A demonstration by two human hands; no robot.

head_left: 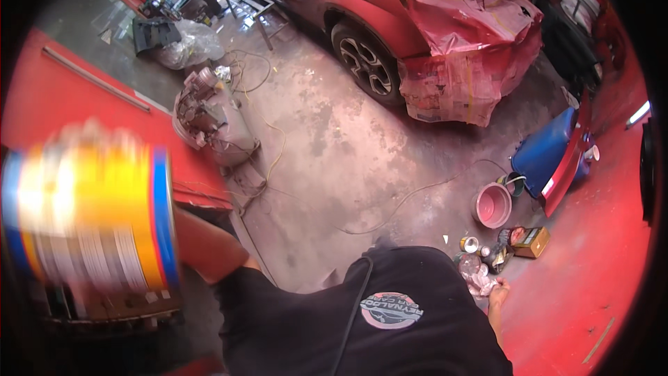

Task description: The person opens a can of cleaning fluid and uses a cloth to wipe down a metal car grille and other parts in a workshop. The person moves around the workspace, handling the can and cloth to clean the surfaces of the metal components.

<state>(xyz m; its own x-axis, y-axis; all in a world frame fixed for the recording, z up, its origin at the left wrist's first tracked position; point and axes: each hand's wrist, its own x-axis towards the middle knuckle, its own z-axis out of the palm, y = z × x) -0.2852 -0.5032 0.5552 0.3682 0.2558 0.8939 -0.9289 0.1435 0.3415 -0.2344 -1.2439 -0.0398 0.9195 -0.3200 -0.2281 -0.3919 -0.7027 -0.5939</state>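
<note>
Stretching beyond the can [90,216] is blotchy workshop floor [313,146].

This is a workshop where cars get fixed and painted. A red car [379,17] is parked here, and one end is wrapped in paper [452,83] with red paint on it. The floor [313,125] is bare, with pinkish stains. A dusty machine [226,125] with a tank stands there. A thin hose [444,179] lies about, near a bucket [492,207] and a blue drum [546,150].
</note>
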